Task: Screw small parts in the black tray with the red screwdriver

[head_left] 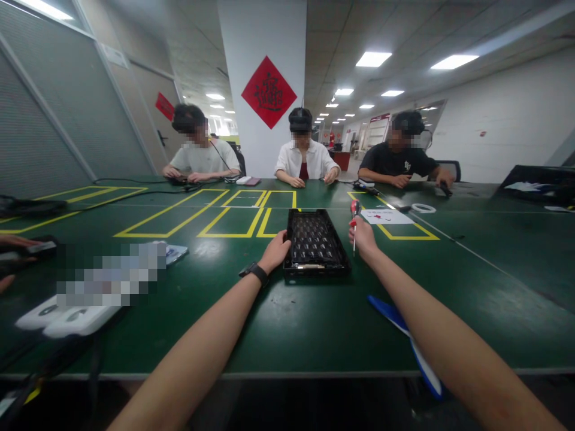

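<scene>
A black plastic tray (318,273) with rows of shiny cells inside lies on the green table in front of me. My left hand (275,252), with a dark band at its wrist, grips the tray's left side; its fingertips are partly hidden. Just off the tray's right side, my right hand (363,237) is closed around a screwdriver (355,208) with a red and black handle. Its thin metal shaft points down beside the tray, and the tip does not touch the tray.
A blue and white strip (422,359) lies under my right forearm, past the table's front edge. White power strips (76,317) are at the left. Beyond my right hand is a white paper (390,216). Three people sit across the table; another person's hand (13,242) shows far left.
</scene>
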`<state>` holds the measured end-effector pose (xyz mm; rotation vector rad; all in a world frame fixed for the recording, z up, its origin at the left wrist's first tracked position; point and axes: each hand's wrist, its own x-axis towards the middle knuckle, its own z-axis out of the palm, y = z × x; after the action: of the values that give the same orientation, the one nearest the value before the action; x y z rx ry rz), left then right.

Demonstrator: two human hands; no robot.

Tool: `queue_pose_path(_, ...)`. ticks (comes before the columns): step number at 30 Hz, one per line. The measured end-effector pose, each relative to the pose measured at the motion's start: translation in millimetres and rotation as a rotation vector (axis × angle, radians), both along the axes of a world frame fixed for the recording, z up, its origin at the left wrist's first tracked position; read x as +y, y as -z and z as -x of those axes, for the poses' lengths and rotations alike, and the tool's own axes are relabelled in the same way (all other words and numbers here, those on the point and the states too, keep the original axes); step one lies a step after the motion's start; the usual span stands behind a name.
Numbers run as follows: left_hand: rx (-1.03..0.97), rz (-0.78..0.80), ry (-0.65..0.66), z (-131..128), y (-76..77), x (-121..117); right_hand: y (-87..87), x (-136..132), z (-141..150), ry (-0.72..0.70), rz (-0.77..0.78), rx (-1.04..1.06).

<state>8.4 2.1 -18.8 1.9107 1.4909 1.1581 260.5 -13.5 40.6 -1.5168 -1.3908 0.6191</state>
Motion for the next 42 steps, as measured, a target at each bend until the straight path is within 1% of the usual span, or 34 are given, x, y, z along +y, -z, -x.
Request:
queue_pose_path(1, 0.009, -0.004, -0.002, -2, -1.0, -2, -3.7, -4, 8, -0.044, -0.046, 0.121)
queue_pose_path(2, 0.021, -0.014, -0.011, -4, -2.5, -4, -6.6, -9, 17, -0.121, -0.104, 0.318)
queue_pose_path(3, 0.036, -0.036, -0.021, -6, -4.7, -8, -8.3, -15, 28, -0.241, -0.149, 0.525)
queue_pose_path(4, 0.053, -0.078, -0.03, -8, -7.4, -12, -8.7, -21, 38, -0.343, -0.156, 0.66)
queue_pose_path(5, 0.071, -0.143, -0.047, -8, -10.4, -16, -7.9, -27, 48, -0.42, -0.136, 0.72)
queue_pose_path(6, 0.086, -0.218, -0.051, -8, -13.6, -21, -6.1, -32, 56, -0.458, -0.136, 0.739)
queue_pose_path(7, 0.089, -0.28, -0.032, -8, -16.6, -26, -3.9, -37, 63, -0.483, -0.149, 0.728)
queue_pose_path(9, 0.06, -0.329, 0.045, -6, -20.5, -34, 0.8, -43, 70, -0.49, -0.186, 0.672)
queue_pose_path(11, 0.03, -0.306, 0.096, -4, -20.2, -39, 3.7, -45, 71, -0.479, -0.222, 0.631)
queue_pose_path(12, 0.014, -0.27, 0.098, -4, -18.4, -38, 4.3, -45, 71, -0.476, -0.233, 0.624)
queue_pose_path(15, -0.061, -0.124, 0.061, -3, -9.3, -29, 3.9, -45, 70, -0.499, -0.237, 0.644)
queue_pose_path(16, -0.082, -0.097, 0.066, -3, -6.1, -25, 3.6, -45, 71, -0.512, -0.238, 0.657)
queue_pose_path(18, -0.088, -0.108, 0.088, -3, -1.6, -16, 3.4, -46, 72, -0.536, -0.245, 0.683)
queue_pose_path(20, -0.074, -0.114, 0.098, -2, -1.1, -12, 4.0, -46, 73, -0.559, -0.254, 0.69)
queue_pose_path(22, -0.053, -0.149, 0.099, -2, -5.4, -14, 5.1, -46, 73, -0.57, -0.26, 0.679)
queue_pose_path(23, -0.045, -0.19, 0.1, -2, -9.0, -18, 5.8, -45, 72, -0.569, -0.263, 0.672)
queue_pose_path(25, -0.037, -0.3, 0.105, -3, -18.1, -28, 7.0, -44, 71, -0.559, -0.273, 0.664)
queue_pose_path(26, -0.049, -0.313, 0.133, -4, -22.6, -34, 7.5, -43, 71, -0.554, -0.277, 0.662)
queue_pose_path(27, -0.072, -0.29, 0.183, -5, -26.6, -39, 7.9, -43, 70, -0.55, -0.283, 0.66)
queue_pose_path(29, -0.082, -0.189, 0.318, -8, -32.0, -47, 8.4, -42, 70, -0.551, -0.293, 0.651)
queue_pose_path(31, -0.078, -0.118, 0.377, -10, -34.0, -51, 8.4, -43, 71, -0.565, -0.303, 0.634)
queue_pose_path(35, -0.051, -0.083, 0.407, -10, -34.6, -52, 7.0, -48, 73, -0.605, -0.32, 0.594)
queue_pose_path(39, -0.018, -0.128, 0.468, -8, -36.0, -53, 5.2, -50, 72, -0.662, -0.272, 0.615)
queue_pose_path(42, -0.019, -0.147, 0.47, -9, -35.7, -54, 4.1, -50, 72, -0.674, -0.271, 0.616)
